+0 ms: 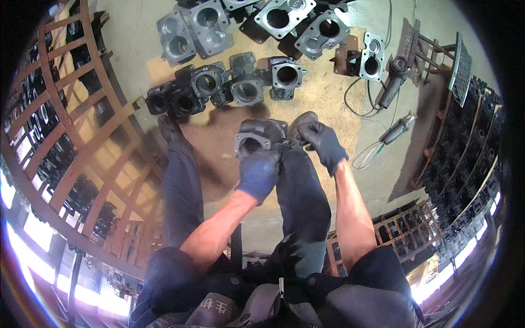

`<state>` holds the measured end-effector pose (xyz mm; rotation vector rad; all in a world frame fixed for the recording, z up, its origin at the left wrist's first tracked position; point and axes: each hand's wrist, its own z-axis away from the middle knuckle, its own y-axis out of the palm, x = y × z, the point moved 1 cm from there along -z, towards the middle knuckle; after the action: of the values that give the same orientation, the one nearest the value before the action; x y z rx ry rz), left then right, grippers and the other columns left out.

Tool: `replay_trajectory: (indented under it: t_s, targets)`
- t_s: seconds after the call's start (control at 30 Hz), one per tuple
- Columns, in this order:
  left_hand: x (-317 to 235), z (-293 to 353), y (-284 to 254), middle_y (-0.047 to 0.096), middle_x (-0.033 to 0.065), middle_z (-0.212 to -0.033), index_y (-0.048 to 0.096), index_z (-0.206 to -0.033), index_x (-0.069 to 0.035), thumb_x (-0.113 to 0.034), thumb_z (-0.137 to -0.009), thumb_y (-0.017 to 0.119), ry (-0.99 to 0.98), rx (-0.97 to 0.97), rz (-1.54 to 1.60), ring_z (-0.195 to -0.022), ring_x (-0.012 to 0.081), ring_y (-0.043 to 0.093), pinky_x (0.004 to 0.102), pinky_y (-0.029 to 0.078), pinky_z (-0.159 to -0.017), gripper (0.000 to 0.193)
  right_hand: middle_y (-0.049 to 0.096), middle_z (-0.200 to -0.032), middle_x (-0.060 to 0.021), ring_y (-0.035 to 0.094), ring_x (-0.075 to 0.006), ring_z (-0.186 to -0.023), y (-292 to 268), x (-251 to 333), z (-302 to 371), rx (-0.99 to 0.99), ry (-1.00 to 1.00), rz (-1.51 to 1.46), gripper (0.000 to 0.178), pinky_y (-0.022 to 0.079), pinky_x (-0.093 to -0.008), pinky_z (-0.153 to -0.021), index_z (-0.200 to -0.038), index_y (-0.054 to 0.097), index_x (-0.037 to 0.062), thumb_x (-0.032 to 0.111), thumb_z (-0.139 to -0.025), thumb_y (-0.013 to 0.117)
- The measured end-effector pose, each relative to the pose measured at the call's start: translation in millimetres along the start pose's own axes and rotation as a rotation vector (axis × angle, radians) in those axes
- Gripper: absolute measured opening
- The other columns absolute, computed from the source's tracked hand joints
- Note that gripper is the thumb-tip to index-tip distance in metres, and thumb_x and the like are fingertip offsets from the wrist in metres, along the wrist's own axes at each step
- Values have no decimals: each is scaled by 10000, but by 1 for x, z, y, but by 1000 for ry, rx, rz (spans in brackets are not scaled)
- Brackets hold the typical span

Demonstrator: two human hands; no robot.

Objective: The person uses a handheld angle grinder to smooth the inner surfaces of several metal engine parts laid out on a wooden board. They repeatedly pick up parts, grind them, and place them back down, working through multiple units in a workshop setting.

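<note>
My left hand (258, 177), in a blue work glove, grips a dark metal casting (262, 134) by its near side. The casting has a flange with a round bore and is held over my right leg. My right hand (322, 139), in a dark blue glove, is to the right of the casting and apart from it, above my right shoe (302, 121). Its fingers are curled together, and whatever they may pinch cannot be made out.
Several dark castings (249, 92) stand in a row ahead on a tan mat (219, 117). Brighter machined castings (208, 17) lie beyond them. Two corded power tools (395, 131) rest on the right floor. Rusty metal racks (68, 117) holding parts flank both sides.
</note>
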<state>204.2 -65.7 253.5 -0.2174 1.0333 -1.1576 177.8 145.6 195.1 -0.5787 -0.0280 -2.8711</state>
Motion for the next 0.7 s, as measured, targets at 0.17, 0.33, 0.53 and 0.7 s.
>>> replay_trajectory:
  t_s: [0.17,0.33,0.53,0.7]
  targets:
    - [-62,-49,28,653,166,-770,668,-795,-73,-65,-734,615,129,28,-81,-731,340,654,451,515,-589,81,705,-1006,-150,663,-197,-907,-31,26,63,-208,-144,52,464,514,-308,-804,-1137,646,-22,339,-854,722]
    - [-80,-95,108,674,176,-801,670,-827,-51,-112,-823,559,84,13,161,-751,364,662,461,518,-659,126,707,-982,-174,681,-221,-899,-60,35,63,-286,-245,99,557,520,-324,-794,-1202,607,-25,372,-835,738]
    - [-151,-123,74,696,178,-846,703,-880,-45,-191,-903,514,35,222,78,-783,361,672,454,522,-695,240,687,-1045,-239,677,-361,-982,-115,38,11,-369,-49,699,596,525,-412,-844,-1177,616,-9,422,-773,694]
    - [-122,-144,152,685,105,-705,737,-706,-112,-156,-801,592,473,182,-360,-719,303,663,400,488,-695,179,703,-957,-225,691,-365,-921,-144,25,-39,-223,95,940,411,544,-432,-794,-982,725,53,396,-761,676]
